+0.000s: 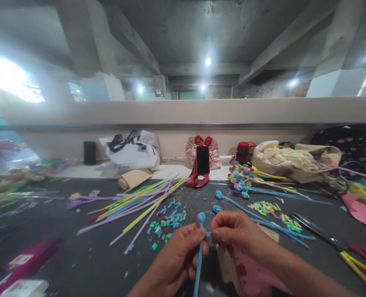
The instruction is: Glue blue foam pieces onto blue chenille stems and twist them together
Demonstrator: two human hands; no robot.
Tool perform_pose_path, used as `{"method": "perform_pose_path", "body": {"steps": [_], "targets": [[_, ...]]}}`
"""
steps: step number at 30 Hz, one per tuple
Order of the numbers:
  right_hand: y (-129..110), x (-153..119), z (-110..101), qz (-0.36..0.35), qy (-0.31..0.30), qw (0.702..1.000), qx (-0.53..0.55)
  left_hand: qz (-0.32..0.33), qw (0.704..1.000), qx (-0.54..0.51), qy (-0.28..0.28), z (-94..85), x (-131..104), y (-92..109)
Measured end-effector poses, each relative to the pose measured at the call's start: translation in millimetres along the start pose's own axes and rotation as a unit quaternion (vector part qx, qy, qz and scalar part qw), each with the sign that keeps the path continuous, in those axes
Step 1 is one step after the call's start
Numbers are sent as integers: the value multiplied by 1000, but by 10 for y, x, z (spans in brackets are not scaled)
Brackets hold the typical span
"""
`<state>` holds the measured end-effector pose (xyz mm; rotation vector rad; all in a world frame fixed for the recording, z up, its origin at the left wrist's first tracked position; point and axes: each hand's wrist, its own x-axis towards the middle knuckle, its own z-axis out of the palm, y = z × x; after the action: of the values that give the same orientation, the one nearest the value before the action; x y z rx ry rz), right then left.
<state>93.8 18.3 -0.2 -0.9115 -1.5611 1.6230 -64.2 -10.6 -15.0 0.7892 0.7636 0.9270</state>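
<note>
Near the front middle, my left hand [179, 253] is closed around a blue pipe-cleaner stem [198, 272], which stands upright with a round blue bud [201, 218] at its top. Just below the bud, a short blue pipe-cleaner end [208, 234] crosses toward my right hand [240, 227]. The right thumb and forefinger pinch this end; the other right fingers are partly hidden. Behind the right hand lie another blue bud [217, 209] and a long blue stem [245, 209] with a bud at its far end.
Cut blue and green bits [170, 218] and a fan of coloured pipe cleaners [139, 204] lie to the left. Scissors [317, 233] and pastel bits [265, 207] are on the right. A phone [202, 160] stands at the back, between a white bag [133, 152] and a beige bag [297, 159].
</note>
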Motion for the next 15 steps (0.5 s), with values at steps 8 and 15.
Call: {"method": "perform_pose_path", "body": {"steps": [8, 15], "targets": [[58, 40, -40, 29, 18, 991, 128, 2, 997, -26, 73, 0, 11, 25], [97, 53, 0, 8, 14, 992, 126, -8, 999, -37, 27, -60, 60, -1]]}}
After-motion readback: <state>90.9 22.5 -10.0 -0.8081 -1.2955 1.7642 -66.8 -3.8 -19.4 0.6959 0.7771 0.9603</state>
